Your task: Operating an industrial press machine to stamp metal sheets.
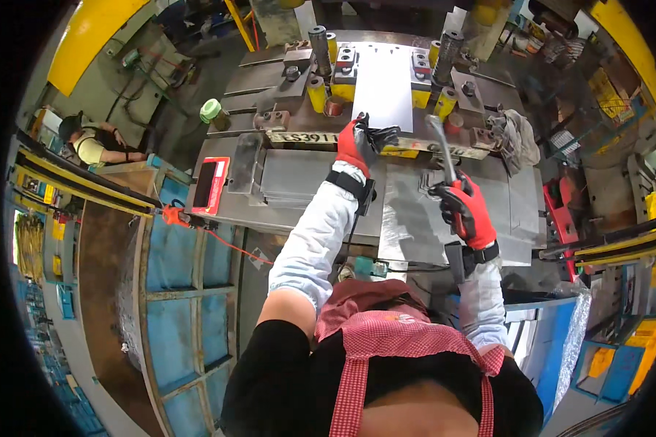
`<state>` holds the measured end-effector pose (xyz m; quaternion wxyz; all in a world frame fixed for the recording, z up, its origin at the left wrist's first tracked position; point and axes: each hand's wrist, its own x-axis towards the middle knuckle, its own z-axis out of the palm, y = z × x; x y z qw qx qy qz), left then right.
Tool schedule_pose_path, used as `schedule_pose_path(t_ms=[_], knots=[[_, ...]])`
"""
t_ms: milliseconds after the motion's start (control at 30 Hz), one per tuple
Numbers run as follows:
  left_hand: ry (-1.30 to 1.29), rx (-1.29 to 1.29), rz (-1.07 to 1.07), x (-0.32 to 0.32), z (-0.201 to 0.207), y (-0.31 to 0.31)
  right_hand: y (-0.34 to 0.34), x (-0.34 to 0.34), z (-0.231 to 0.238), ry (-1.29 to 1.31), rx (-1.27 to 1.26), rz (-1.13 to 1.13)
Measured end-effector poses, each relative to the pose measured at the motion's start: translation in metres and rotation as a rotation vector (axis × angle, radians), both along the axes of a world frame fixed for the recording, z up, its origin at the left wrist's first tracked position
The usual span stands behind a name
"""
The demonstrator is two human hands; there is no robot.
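A bright, pale rectangular sheet (384, 84) lies lengthwise between the raised blocks of a metal die. At its near left corner is my left hand (364, 142), in a red and black glove, with the thumb at the sheet's edge and the dark fingers along the near side; it appears to grip the sheet there. My right hand (468, 211), gloved alike, is closed around a long silver hand tool (442, 146). The tool's far end points up and away, right of the sheet; its exact kind is unclear.
Stacked flat metal sheets (295, 175) lie left of my hands, with more plates (412, 218) below them. A phone (207, 182) rests on a red item. Posts (319, 51) flank the die. A grey rag (517, 138) lies right. Another person (95, 146) is far left.
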<state>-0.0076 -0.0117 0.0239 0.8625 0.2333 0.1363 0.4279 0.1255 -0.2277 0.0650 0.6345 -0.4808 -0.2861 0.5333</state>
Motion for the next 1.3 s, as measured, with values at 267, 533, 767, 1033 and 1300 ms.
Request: schedule_pose_path(t_ms=[267,533,767,1033,1300], knots=[[0.054,-0.102,0.094,0.009,0.003,0.001,-0.086,0.077,-0.133,-0.103,-0.187,-0.402],[0.042,-0.058,0.137,0.015,0.002,0.002,-0.105,0.096,-0.191,0.223,-0.113,-0.425],[0.089,-0.038,0.177,0.017,-0.006,0.007,-0.105,0.099,-0.191,0.189,-0.128,-0.419],[0.074,-0.113,0.209,0.016,-0.009,0.012,-0.104,0.102,-0.197,0.188,-0.105,-0.450],[0.086,-0.054,0.217,0.017,-0.009,0.008,-0.105,0.106,-0.207,0.284,-0.075,-0.415]])
